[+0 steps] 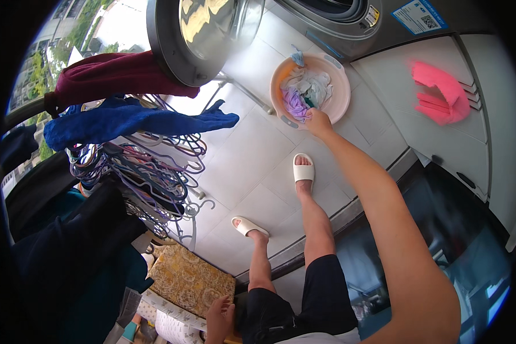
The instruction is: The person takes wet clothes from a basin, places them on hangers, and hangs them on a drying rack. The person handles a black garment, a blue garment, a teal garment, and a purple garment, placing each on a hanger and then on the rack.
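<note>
A pink plastic basin (344,92) stands on the tiled floor, holding a lavender cloth (295,102), pale white-grey clothes (320,88) and a bit of dark green fabric (308,102). My right hand (319,122) is at the basin's near rim, its curled fingers at the end of the lavender cloth. Those fingertips are partly hidden, so whether they grip the cloth or the rim is unclear. A light blue cloth (298,57) hangs over the far rim. My left hand (220,316) hangs low beside my shorts, holding nothing, fingers loosely bent and apart.
Beyond the basin is a grey front-loading washing machine (352,32), its round door (167,43) swung out. Many hangers (155,167) and garments, including a blue cloth (133,122), crowd the left. A pink cloth (449,96) hangs on the white cabinet (417,56). A raised sill (292,247) crosses the floor.
</note>
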Available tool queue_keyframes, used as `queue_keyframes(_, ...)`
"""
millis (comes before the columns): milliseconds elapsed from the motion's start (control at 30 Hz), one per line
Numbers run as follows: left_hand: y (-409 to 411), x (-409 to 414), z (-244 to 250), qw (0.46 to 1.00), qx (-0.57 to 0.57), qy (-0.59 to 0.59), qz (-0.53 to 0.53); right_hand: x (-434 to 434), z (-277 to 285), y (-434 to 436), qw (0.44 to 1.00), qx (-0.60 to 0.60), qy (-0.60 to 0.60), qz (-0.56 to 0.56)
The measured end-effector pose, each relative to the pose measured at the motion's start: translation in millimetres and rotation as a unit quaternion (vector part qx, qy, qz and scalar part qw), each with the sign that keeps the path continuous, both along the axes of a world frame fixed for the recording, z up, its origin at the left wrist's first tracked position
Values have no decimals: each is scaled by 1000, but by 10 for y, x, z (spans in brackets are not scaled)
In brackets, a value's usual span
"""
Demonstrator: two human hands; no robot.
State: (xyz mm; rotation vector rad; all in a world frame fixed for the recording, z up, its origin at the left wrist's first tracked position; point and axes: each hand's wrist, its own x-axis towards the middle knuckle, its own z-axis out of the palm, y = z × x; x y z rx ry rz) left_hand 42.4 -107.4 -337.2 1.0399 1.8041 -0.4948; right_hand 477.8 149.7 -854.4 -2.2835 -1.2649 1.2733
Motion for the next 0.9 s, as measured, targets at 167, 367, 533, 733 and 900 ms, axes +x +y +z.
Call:
queue_keyframes(167, -328, -84, -334, 998, -30, -6, 50, 294, -643, 1025, 986, 74, 1, -150)
queue_keyframes(367, -630, 124, -416, 933, -140, 38, 328, 138, -863, 1906, 926, -2, 101, -363)
queue_keyframes(533, -613, 202, -692, 931, -91, -35, 352, 1003, -1715, 1497, 960, 55, -57, -268)
queue_keyframes(733, -469, 372, -498, 924, -122, 0, 362, 220, -916, 339, 998, 18, -53, -26)
queue_keyframes(900, -30, 407, -667, 947, -116, -28, 298, 171, -922, -178, 985, 67, -140, 73)
